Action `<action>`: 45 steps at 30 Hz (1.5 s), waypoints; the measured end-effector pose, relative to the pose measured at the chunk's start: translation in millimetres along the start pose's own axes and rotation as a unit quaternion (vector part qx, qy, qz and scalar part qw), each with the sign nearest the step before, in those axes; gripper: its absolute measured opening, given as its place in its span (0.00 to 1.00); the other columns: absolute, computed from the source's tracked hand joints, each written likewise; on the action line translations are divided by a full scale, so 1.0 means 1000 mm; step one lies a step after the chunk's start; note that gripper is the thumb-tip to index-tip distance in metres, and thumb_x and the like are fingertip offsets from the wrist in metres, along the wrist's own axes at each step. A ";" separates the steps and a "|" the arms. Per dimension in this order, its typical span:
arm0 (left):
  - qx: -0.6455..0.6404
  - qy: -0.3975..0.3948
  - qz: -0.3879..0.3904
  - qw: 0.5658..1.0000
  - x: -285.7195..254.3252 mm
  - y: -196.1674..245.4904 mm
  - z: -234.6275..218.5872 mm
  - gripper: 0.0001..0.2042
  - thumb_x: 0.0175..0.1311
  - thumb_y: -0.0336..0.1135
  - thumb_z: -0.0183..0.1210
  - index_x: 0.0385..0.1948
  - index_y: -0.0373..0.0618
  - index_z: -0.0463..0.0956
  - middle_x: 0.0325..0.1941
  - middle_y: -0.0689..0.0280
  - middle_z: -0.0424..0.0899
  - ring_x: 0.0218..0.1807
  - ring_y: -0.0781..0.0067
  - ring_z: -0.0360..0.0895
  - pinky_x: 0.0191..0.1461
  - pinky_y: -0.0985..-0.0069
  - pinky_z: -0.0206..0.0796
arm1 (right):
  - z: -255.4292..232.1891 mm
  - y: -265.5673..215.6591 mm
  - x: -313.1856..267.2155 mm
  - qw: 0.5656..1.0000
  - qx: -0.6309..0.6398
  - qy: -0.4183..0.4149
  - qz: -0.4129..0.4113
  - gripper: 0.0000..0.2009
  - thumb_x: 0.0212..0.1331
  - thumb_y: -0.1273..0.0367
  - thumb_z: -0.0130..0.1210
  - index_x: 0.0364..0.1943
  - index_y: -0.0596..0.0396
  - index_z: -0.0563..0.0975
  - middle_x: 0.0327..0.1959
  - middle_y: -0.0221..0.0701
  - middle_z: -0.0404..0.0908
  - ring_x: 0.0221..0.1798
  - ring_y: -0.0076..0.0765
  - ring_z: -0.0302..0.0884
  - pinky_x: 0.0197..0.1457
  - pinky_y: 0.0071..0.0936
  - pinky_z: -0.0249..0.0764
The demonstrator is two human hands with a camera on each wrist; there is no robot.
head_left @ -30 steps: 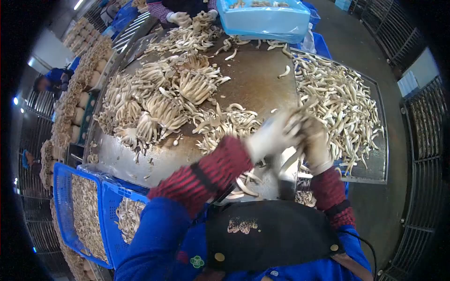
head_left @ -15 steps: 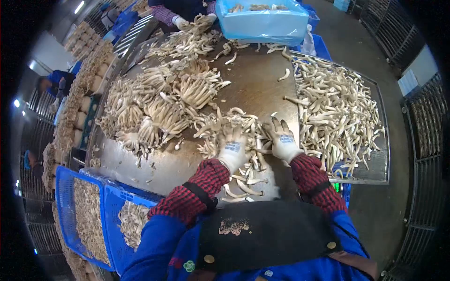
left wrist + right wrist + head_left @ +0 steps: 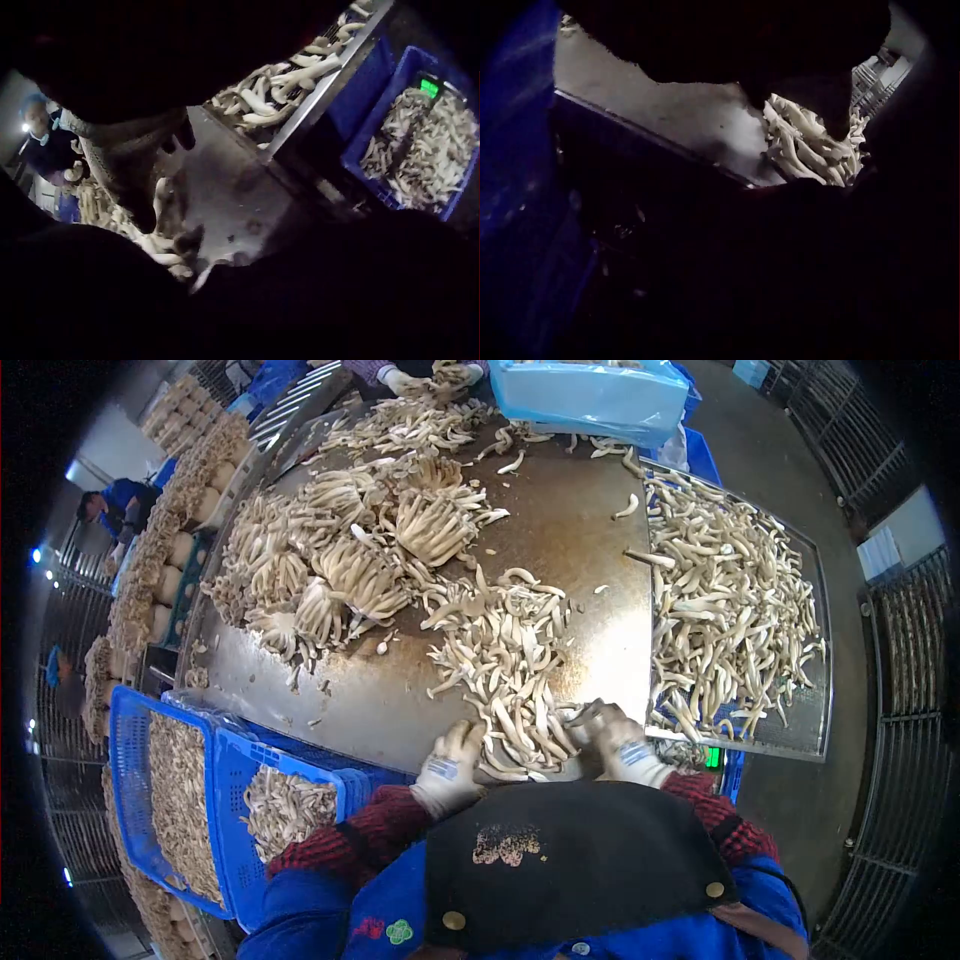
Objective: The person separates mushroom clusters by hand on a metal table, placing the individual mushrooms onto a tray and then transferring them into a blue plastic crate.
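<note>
Loose mushrooms (image 3: 515, 670) lie in a long heap down to the near edge of the metal table (image 3: 360, 710). My gloved left hand (image 3: 450, 768) rests at the heap's left side near that edge, fingers pointing forward. On the heap's right side is my gloved right hand (image 3: 618, 745), its fingers extended and slightly bent beside the mushrooms. Neither hand grips anything visible. In the left wrist view a gloved hand (image 3: 124, 161) appears dark over mushrooms (image 3: 154, 244); the right wrist view shows pale mushrooms (image 3: 810, 142) below dark shapes.
Mushroom clusters (image 3: 330, 580) cover the table's left part. A tray (image 3: 822, 660) of loose mushrooms adjoins on the right. Blue baskets (image 3: 225, 830) with mushrooms stand at the lower left. Across the table, another person's gloved hands (image 3: 430, 382) hold mushrooms beside a blue-lined box (image 3: 590, 400).
Both my hands have moved from the middle of the heap toward the near table edge. The mushrooms between them now reach farther toward me in a denser heap.
</note>
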State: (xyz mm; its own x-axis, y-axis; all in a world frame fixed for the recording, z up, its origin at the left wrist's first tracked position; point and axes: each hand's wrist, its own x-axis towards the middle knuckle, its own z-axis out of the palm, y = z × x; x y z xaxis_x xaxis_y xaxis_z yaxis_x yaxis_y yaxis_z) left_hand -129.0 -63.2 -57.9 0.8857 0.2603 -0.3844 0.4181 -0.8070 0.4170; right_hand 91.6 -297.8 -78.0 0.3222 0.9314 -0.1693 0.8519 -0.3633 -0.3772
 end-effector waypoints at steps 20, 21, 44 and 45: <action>-0.011 -0.081 0.182 0.980 0.113 0.123 -0.120 0.22 0.48 0.31 0.64 0.49 0.41 0.74 0.41 0.49 0.81 0.43 0.51 0.80 0.48 0.63 0.71 | -0.054 -0.017 0.022 0.935 0.325 0.110 0.096 0.30 0.48 0.73 0.60 0.60 0.58 0.65 0.44 0.50 0.79 0.49 0.52 0.79 0.52 0.38 0.75; 0.010 -0.094 0.175 0.980 0.124 0.147 -0.140 0.28 0.47 0.32 0.66 0.55 0.40 0.71 0.44 0.48 0.80 0.47 0.51 0.79 0.53 0.64 0.70 | -0.077 -0.003 0.022 0.915 0.364 0.120 0.130 0.29 0.48 0.73 0.61 0.58 0.59 0.66 0.44 0.49 0.79 0.48 0.51 0.79 0.52 0.37 0.75; 0.027 -0.027 0.292 0.956 0.030 0.013 0.035 0.18 0.54 0.41 0.60 0.48 0.53 0.76 0.52 0.63 0.76 0.54 0.60 0.73 0.59 0.66 0.65 | -0.032 -0.016 0.078 0.992 -0.033 0.085 -0.087 0.15 0.49 0.72 0.54 0.44 0.48 0.79 0.38 0.37 0.78 0.40 0.47 0.78 0.44 0.38 0.76; -0.020 -0.012 0.276 0.961 0.028 0.011 0.039 0.16 0.55 0.41 0.59 0.47 0.53 0.77 0.51 0.63 0.77 0.54 0.60 0.73 0.59 0.66 0.64 | -0.040 -0.024 0.083 0.991 -0.030 0.093 -0.094 0.14 0.51 0.73 0.52 0.44 0.49 0.79 0.40 0.37 0.77 0.41 0.46 0.78 0.43 0.38 0.76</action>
State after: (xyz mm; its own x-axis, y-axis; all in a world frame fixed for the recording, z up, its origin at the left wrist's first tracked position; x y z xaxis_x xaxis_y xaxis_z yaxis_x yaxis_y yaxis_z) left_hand -107.2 -85.7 -96.1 0.9701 -0.2144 -0.1141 -0.1065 -0.7976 0.5937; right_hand 114.6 -210.6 -47.2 0.2220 0.9724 0.0720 0.9250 -0.1866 -0.3310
